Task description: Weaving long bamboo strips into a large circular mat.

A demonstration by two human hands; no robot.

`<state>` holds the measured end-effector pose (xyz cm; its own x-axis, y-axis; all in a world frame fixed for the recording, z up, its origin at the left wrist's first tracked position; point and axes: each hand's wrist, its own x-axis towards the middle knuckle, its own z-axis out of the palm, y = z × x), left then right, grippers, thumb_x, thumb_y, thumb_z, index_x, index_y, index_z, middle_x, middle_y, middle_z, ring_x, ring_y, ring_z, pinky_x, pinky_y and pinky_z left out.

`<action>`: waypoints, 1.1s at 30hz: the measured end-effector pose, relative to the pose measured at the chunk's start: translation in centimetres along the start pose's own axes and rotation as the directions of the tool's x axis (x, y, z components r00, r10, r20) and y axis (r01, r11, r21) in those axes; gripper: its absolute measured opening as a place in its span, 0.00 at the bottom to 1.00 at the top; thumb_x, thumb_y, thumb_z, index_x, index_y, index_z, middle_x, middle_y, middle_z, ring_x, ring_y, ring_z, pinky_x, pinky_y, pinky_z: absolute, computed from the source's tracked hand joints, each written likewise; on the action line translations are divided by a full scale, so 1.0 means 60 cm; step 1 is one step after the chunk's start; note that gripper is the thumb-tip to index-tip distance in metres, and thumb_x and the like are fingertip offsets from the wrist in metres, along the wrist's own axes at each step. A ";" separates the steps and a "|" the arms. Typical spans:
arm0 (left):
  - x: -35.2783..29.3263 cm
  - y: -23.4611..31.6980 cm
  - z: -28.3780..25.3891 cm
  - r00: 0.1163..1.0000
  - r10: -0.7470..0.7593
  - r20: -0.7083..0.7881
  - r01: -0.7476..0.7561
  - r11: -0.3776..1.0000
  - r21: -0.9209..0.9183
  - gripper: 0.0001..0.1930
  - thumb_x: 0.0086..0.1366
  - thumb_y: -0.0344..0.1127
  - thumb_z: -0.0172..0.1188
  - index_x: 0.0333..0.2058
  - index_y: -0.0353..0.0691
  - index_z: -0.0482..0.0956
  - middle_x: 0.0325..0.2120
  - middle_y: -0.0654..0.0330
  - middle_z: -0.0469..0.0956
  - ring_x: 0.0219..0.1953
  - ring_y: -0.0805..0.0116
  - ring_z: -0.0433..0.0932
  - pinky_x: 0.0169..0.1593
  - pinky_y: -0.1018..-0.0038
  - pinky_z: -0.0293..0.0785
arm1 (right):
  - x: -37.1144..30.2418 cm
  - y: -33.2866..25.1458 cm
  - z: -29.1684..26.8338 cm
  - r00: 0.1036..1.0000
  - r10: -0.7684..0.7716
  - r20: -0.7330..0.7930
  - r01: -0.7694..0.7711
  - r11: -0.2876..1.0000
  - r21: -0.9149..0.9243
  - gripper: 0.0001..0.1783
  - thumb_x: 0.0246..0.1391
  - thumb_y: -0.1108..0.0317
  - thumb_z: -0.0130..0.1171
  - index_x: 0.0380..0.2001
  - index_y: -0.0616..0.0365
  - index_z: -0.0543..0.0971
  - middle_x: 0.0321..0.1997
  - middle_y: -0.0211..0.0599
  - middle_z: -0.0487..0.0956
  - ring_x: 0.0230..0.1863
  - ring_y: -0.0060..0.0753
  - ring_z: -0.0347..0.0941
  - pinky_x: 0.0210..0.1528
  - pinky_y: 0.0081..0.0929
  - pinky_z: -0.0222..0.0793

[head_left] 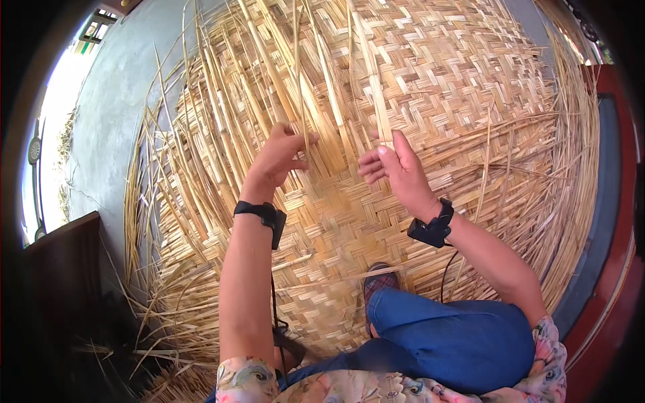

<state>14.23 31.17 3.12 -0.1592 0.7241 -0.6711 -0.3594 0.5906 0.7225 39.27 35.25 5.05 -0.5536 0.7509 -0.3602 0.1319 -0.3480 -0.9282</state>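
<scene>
Setting: a person is sitting on a large woven bamboo mat [430, 80] that is spreading across a grey concrete floor [114, 101], seen from above the hands.
Mat: its flat pale strips are crossing in a herringbone weave on the right and under the hands; toward the left and top the weave is giving way to loose, unwoven strip ends [201, 134] fanning outward.
Left hand [279, 160]: it is hovering over the mat's unfinished part, fingers curling and pinching thin loose strips between thumb and fingertips near the top of the hand.
Right hand [393, 168]: it is turning palm-up, thumb and forefinger closing on one long upright bamboo strip [369, 67] that is rising from the hand toward the top edge of the view; the other fingers are curling loosely.
Gap between hands: the two hands are working near each other but apart, with woven mat showing between them.
Wrists: a black band with a small black box is sitting on each, the left wristband [265, 215] and the right wristband [433, 228]; a thin dark cable is trailing from each.
Legs: a knee in blue jeans [457, 336] is bending at the lower right, and a checked shoe [379, 282] is resting on the mat just beside it.
Clothing: floral sleeves [248, 379] are showing at the bottom edge.
Left edge: dark wooden furniture [60, 269] is standing beside the floor.
</scene>
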 end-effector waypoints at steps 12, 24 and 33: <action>0.010 0.007 -0.031 0.962 0.189 0.199 -0.188 0.982 -0.021 0.24 0.60 0.41 0.72 0.51 0.35 0.80 0.47 0.56 0.81 0.51 0.65 0.78 0.52 0.65 0.74 | 0.131 -0.038 0.050 0.864 0.347 0.366 -0.127 0.852 -0.507 0.17 0.69 0.71 0.39 0.57 0.61 0.71 0.40 0.42 0.82 0.39 0.34 0.84 0.37 0.28 0.81; -0.198 -0.058 -0.157 0.743 0.636 -0.208 -0.615 0.772 0.161 0.09 0.66 0.27 0.63 0.44 0.38 0.84 0.39 0.65 0.77 0.34 0.78 0.75 0.39 0.79 0.74 | 0.113 -0.079 0.025 0.924 0.143 0.354 0.194 0.624 -0.757 0.10 0.58 0.68 0.61 0.27 0.62 0.73 0.23 0.37 0.77 0.26 0.30 0.78 0.28 0.28 0.72; -0.224 -0.201 -0.157 0.703 0.243 -0.668 -0.665 0.558 -0.497 0.05 0.70 0.25 0.52 0.36 0.33 0.77 0.44 0.54 0.79 0.43 0.65 0.80 0.51 0.70 0.81 | 0.061 -0.088 0.095 0.848 0.083 0.523 0.522 -0.300 -0.799 0.14 0.53 0.58 0.65 0.36 0.57 0.79 0.32 0.44 0.80 0.41 0.49 0.78 0.41 0.44 0.72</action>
<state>12.04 10.94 1.85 -0.8136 0.4150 -0.4072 -0.5515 -0.3291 0.7665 31.83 36.64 9.18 -0.8889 0.3144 -0.3332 0.3281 0.9445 0.0160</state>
